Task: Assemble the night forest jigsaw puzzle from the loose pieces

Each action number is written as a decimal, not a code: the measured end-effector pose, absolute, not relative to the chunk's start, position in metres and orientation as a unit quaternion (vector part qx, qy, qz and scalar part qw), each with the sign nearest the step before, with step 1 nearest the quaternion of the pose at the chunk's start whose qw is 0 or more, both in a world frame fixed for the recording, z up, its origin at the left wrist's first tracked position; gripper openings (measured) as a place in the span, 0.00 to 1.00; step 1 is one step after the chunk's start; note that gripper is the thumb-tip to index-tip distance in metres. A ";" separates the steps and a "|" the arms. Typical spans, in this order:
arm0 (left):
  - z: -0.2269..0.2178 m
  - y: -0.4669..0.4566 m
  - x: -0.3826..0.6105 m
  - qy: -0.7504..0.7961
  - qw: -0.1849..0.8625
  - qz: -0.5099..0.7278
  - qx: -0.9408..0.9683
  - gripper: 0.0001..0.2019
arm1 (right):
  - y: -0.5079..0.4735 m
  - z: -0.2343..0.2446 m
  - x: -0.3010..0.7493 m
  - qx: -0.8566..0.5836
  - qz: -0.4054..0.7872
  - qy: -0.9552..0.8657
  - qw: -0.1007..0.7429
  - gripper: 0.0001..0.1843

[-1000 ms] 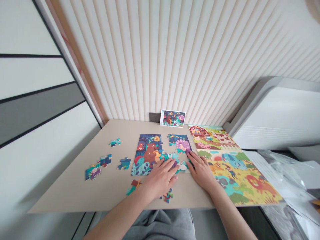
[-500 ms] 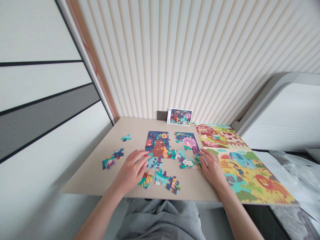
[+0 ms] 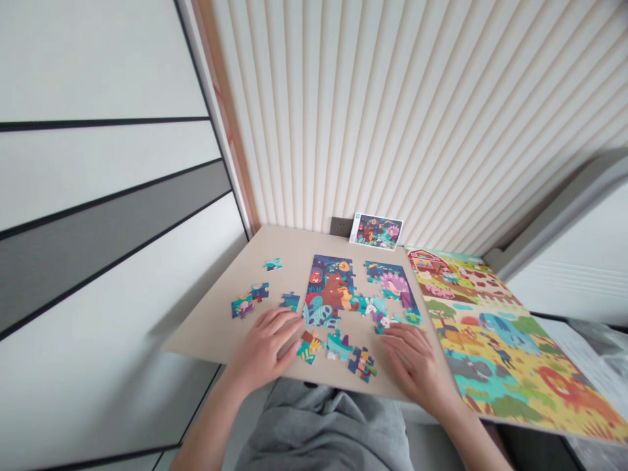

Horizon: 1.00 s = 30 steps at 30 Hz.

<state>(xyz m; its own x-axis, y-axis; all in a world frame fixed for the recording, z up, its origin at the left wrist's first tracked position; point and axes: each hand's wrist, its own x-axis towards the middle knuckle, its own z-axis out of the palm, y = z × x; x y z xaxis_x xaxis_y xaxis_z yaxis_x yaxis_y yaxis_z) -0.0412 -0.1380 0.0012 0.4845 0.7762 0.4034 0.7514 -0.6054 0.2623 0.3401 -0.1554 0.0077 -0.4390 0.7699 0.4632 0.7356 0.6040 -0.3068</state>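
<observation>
A partly joined dark jigsaw (image 3: 338, 291) with a bear and a peacock lies on the beige table (image 3: 230, 324). My left hand (image 3: 267, 343) rests flat near the table's front edge, fingers spread, its fingertips beside a loose orange-and-teal piece (image 3: 308, 347). My right hand (image 3: 417, 363) also lies flat and open, just below the jigsaw's lower right corner. Between the hands sit a loose teal piece (image 3: 338, 345) and a blue piece (image 3: 362, 364). Neither hand holds anything.
More loose pieces (image 3: 248, 302) lie at the table's left side. A small reference picture card (image 3: 375, 231) leans against the ribbed wall. A large finished farm-and-animals puzzle (image 3: 490, 327) covers the right side and overhangs the table. Grey trousers show below the table edge.
My left hand slid left off the jigsaw and back toward the front edge. My right hand drew back from the jigsaw's right side. The camera view swung left.
</observation>
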 end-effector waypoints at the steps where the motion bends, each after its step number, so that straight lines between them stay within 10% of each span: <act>1: 0.005 -0.139 -0.041 0.424 0.037 0.232 0.875 0.22 | -0.158 0.007 0.335 -0.425 0.041 -0.863 0.272 0.15; 30: -0.001 -0.141 -0.044 0.446 0.088 0.273 0.848 0.20 | -0.164 0.007 0.323 -0.415 0.066 -0.877 0.234 0.14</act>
<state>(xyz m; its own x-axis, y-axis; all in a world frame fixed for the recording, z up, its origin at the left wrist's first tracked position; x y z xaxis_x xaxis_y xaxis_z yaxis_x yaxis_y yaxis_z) -0.0437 -0.1410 -0.0012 0.4525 0.8045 0.3848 0.7086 -0.5863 0.3926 0.3228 -0.1641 0.0068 -0.5455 0.7591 0.3553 0.6970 0.6463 -0.3107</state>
